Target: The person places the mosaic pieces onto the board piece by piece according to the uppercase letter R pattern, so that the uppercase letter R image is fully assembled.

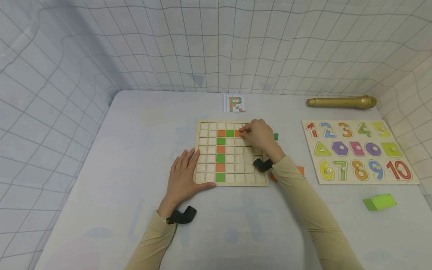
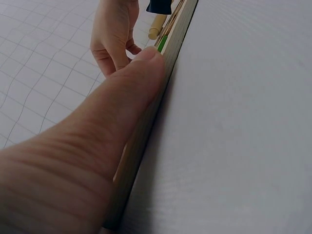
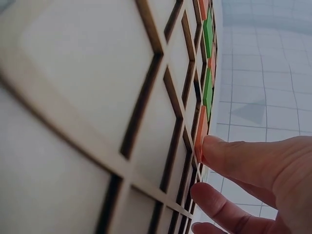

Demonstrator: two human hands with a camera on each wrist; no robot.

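A wooden grid board (image 1: 248, 180) lies on the table with square compartments. One column of it holds alternating orange and green tiles, and a green tile (image 1: 230, 133) sits in the row near the top. At that row my right hand (image 1: 260, 134) pinches an orange tile (image 3: 200, 134), thumb against its face, right at its compartment. My left hand (image 1: 182, 176) rests along the board's left edge, fingers spread and straight. Its thumb (image 2: 139, 66) lies along the near edge.
Beyond the board lies a small printed pattern card (image 1: 234, 103). Partly behind my right arm are loose orange pieces (image 1: 300, 170) and a green piece (image 1: 276, 136). To the right are a number-and-shape puzzle (image 1: 341, 178), a gold microphone (image 1: 341, 102) and a green block (image 1: 380, 202).
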